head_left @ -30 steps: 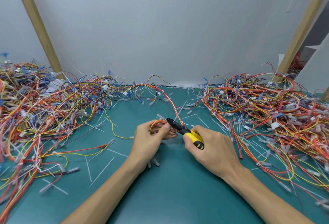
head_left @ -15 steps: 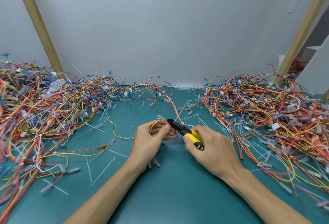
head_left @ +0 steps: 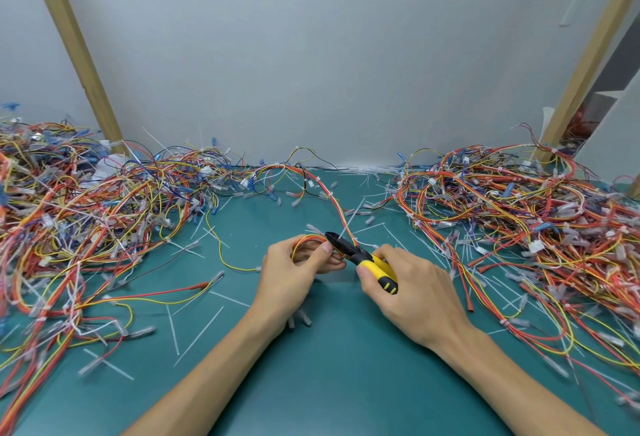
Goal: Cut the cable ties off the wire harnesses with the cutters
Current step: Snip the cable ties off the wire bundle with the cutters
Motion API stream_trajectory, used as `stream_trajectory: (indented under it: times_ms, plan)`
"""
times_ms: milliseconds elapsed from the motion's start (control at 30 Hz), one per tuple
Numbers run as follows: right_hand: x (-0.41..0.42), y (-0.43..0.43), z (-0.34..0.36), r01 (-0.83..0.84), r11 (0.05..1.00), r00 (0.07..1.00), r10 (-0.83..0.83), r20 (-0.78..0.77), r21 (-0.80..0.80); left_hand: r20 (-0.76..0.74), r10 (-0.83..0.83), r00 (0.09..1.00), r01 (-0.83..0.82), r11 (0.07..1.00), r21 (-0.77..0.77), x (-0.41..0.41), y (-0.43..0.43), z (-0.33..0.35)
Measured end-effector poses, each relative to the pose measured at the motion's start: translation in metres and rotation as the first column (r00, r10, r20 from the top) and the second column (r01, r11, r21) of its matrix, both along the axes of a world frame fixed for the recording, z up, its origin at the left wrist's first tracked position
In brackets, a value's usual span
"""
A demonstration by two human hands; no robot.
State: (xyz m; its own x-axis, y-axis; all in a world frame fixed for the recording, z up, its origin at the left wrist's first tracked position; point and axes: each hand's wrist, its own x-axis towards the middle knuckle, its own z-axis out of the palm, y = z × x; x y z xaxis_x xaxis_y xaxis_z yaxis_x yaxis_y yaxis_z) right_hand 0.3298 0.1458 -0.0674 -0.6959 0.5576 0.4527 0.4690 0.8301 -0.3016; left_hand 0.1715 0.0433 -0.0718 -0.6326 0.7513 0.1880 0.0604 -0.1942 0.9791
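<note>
My left hand (head_left: 294, 269) grips a looped wire harness (head_left: 308, 239) of red, orange and yellow wires near the middle of the green mat. My right hand (head_left: 408, 283) holds the yellow-and-black cutters (head_left: 363, 257), whose black jaws point up-left and sit right at the harness beside my left thumb. The harness runs back from my hands toward the far wall. The cable tie at the jaws is too small to make out.
Big tangled piles of harnesses lie at the left (head_left: 79, 221) and right (head_left: 526, 221) of the green mat (head_left: 329, 366). Cut white ties (head_left: 197, 335) are scattered over the mat. Two wooden posts (head_left: 74, 51) lean against the grey wall.
Almost nothing has moved; both hands keep their grip, with the cutter jaws staying at the harness beside my left thumb.
</note>
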Motion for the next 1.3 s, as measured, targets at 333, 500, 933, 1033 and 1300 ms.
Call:
stream_trajectory:
  times_ms: [333, 500, 933, 1033, 1300]
  plan:
    - [-0.0003, -0.0001, 0.0004, 0.000, 1.000, 1.000, -0.001, -0.010, -0.007, 0.000, 0.010, 1.000, -0.010, 1.000, 0.000, 0.0002, 0.0000, -0.0005]
    - [-0.0009, -0.0014, -0.0010, 0.010, 1.000, 0.999, -0.010, -0.041, -0.011, 0.017, 0.028, 0.999, -0.028, 1.000, 0.010, 0.0001, -0.0005, -0.0001]
    - [0.0015, 0.0019, 0.0025, 0.012, 1.000, 0.999, -0.012, -0.039, 0.007, 0.095, 0.036, 0.995, -0.039, 0.999, 0.029, -0.0017, -0.0007, 0.0020]
    - [0.0014, 0.0032, 0.0019, -0.001, 1.000, 1.000, 0.001, -0.016, 0.009, 0.088, 0.037, 0.995, -0.039, 0.999, 0.019, -0.0020, -0.0006, 0.0014]
    - [0.0024, 0.0031, 0.0027, 0.001, 0.999, 1.000, -0.001, -0.004, 0.040, 0.076, 0.033, 0.997, -0.034, 0.999, 0.009, -0.0027, 0.0004, 0.0004]
